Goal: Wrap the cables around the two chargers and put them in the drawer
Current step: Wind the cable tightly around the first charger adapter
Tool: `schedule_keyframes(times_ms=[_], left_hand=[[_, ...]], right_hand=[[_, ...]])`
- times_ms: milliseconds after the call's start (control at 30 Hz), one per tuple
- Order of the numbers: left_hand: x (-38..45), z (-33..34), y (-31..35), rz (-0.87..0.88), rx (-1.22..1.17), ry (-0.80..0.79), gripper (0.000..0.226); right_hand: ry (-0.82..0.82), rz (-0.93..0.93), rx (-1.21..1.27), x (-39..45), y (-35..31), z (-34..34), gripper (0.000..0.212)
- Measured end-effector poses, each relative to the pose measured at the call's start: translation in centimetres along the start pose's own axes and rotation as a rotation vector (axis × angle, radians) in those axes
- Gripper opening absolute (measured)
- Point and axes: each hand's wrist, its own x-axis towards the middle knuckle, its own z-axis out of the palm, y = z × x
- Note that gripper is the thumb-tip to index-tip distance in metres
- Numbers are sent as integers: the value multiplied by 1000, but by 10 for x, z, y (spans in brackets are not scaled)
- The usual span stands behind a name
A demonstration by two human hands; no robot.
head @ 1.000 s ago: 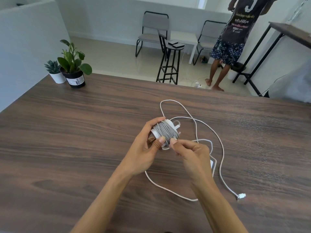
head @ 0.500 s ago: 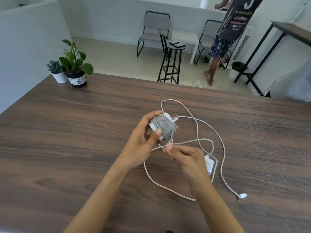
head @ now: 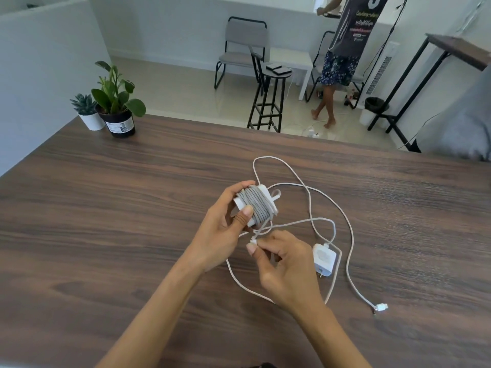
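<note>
My left hand (head: 221,235) grips a white charger (head: 261,191) above the wooden table (head: 106,221); a grey cable (head: 256,207) is wound around it in several turns. Just below it, my right hand (head: 285,266) pinches the free end of that grey cable between thumb and forefinger. A second white charger (head: 324,258) lies on the table to the right of my right hand. Its white cable (head: 345,216) sprawls loose in big loops, with its plug (head: 381,306) at the lower right. No drawer is in view.
Two potted plants (head: 115,102) stand at the table's far left corner. Beyond the far edge are a black stool (head: 268,99), grey chairs (head: 243,46) and a person (head: 342,59) walking. A grey cushion (head: 459,131) lies at the right edge.
My right hand has drawn back from the wound charger toward me, pulling the grey cable's end downward. The left hand has tilted the charger slightly. The person in the background has walked further away.
</note>
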Motion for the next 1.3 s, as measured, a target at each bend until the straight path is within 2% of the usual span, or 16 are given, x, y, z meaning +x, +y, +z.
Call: schedule_keyframes(times_ms=[167, 267, 367, 500, 600, 667, 733, 767, 867, 1000, 1200, 1300], left_hand=[[-3, 2, -1, -27, -21, 17, 38], [0, 3, 3, -35, -48, 12, 44], [3, 3, 7, -50, -107, -19, 45], [3, 3, 5, -69, -133, -28, 47], [3, 2, 3, -85, -154, -25, 46], [3, 0, 3, -100, -172, -26, 45], [3, -3, 3, -119, -177, -29, 46], [3, -4, 2, -126, -179, -34, 46], [2, -2, -1, -137, -170, -37, 46], [1, 11, -10, -163, -213, 0, 47], [-1, 32, -23, -194, -280, 46, 47], [-1, 35, -24, -182, -321, 70, 47]], right_hand=[[43, -71, -53, -4, 3, 8, 22], [89, 45, 136, -5, -1, 8, 17], [46, 202, 350, -5, -9, 5, 12], [13, 282, 477, -4, -14, 1, 12], [35, 305, 406, -6, -12, 1, 20], [175, 327, 318, -6, -8, 0, 20], [330, 318, 260, -3, -2, -3, 11], [364, 300, 253, -2, 0, -5, 15], [320, 236, 222, 0, 6, -7, 38], [209, 219, 282, -6, 6, 2, 46], [238, 270, 419, -6, 10, 0, 49], [240, 212, 336, -4, 13, -5, 43]])
